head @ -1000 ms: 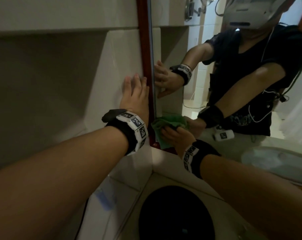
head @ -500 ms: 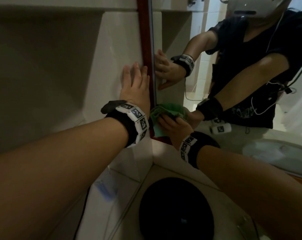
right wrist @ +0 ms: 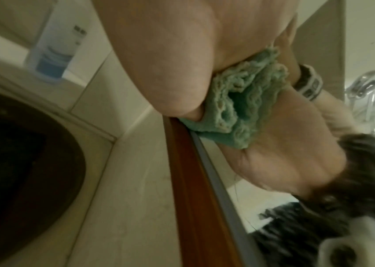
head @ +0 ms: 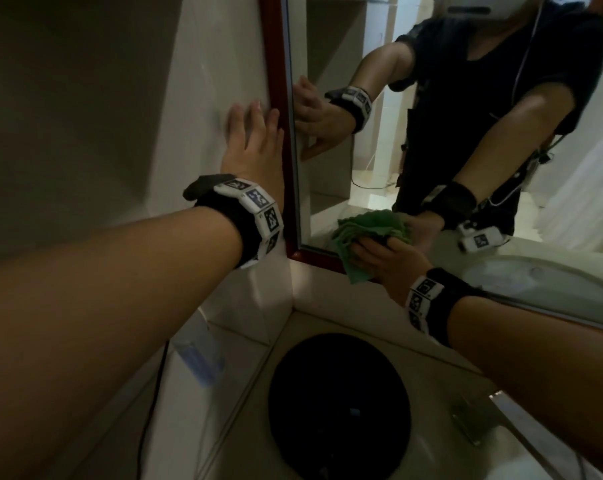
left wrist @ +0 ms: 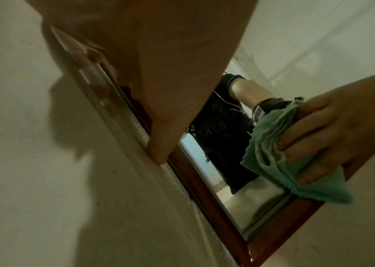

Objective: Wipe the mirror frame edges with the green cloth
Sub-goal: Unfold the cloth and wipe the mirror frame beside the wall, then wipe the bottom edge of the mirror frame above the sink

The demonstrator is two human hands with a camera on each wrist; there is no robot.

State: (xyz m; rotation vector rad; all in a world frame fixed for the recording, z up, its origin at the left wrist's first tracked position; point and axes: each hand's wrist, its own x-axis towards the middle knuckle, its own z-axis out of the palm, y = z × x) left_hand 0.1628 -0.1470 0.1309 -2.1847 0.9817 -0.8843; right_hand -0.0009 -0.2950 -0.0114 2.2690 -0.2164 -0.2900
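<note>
While the pale tiled wall [head: 206, 64] takes up everything to the left of the left hand, the mirror [head: 327, 168] fills the space to that hand's right and above the right hand, and it reflects the person in a dark shirt. Its red-brown mirror frame [head: 276, 81] runs upright just beside the left hand's fingers, turns a corner below that wrist, and continues as a bottom rail [right wrist: 189, 180] under the right hand. Below both forearms lies a pale counter [head: 362, 327] with a round black basin [head: 338, 407] set into it, directly beneath the gap between the two wrists. A clear bottle with blue liquid [right wrist: 54, 48] stands against the wall below the left forearm, blurred in the head view.

Left hand [head: 255, 143] lies flat against the wall, fingers straight and slightly spread, its inner edge touching the frame's upright side; it holds nothing. Right hand [head: 383, 258] has its fingers curled over the green cloth [head: 369, 230], which is bunched into folds and pressed against the bottom rail and the lower strip of glass, a little to the right of the frame's corner. One flap of the cloth hangs down over the rail below the fingers [left wrist: 307, 142]. Both wrists wear black bands with white marker blocks [head: 258, 209].
</note>
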